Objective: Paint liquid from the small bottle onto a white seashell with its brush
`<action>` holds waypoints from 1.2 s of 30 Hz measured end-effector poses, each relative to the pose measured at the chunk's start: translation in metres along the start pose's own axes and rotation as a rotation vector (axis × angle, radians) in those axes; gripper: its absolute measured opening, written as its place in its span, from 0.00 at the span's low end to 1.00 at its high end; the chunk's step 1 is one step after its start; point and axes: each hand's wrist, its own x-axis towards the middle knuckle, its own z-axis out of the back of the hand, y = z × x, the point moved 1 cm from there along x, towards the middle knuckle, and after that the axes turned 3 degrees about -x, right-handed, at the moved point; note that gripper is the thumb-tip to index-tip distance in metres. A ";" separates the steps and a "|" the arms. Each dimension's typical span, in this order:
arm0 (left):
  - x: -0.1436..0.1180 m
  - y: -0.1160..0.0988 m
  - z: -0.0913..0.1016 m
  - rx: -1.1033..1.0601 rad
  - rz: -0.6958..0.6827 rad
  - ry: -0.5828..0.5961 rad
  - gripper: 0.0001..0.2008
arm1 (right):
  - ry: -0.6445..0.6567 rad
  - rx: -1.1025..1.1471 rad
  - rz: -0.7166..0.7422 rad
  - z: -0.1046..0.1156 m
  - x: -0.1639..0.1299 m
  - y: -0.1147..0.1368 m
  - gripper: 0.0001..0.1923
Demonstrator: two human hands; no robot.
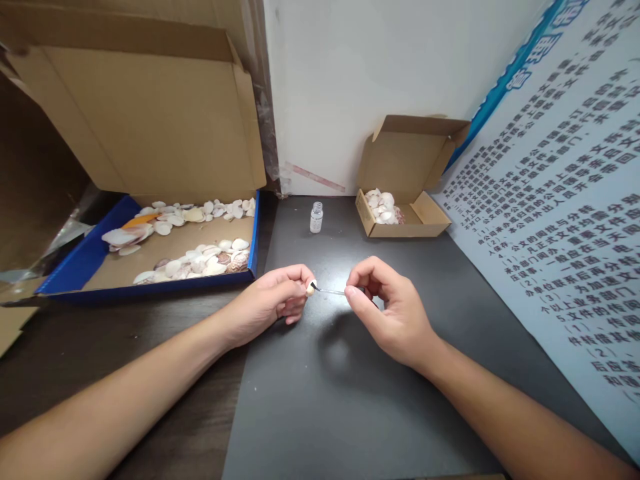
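My left hand [283,293] pinches a small pale seashell [311,289] between thumb and fingers, above the dark mat. Between the thumb and fingertips of my right hand [387,307] is a thin brush [331,291] with a clear stem. Its dark tip points left and meets the face of the shell, or comes very close to it. Beyond both hands a small clear bottle [316,219] with a white label stands upright, its neck uncapped.
At the left, an open blue-edged cardboard box [150,291] holds many white and brownish shells. A smaller open cardboard box [407,231] with white shells stands at the back right. A white panel [320,93] rises behind, and a printed poster [565,220] slants along the right.
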 end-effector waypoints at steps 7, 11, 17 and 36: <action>0.000 0.001 0.001 0.015 -0.004 -0.010 0.06 | -0.004 0.010 0.005 0.000 0.000 0.000 0.05; 0.000 0.001 0.000 0.003 -0.001 -0.006 0.06 | -0.008 0.011 0.001 0.000 -0.001 0.000 0.05; 0.000 -0.001 -0.002 -0.005 -0.001 -0.017 0.05 | 0.001 0.010 -0.010 0.001 -0.001 -0.001 0.05; 0.000 0.001 0.001 0.006 0.007 -0.010 0.07 | -0.014 0.009 0.012 0.001 -0.002 -0.001 0.05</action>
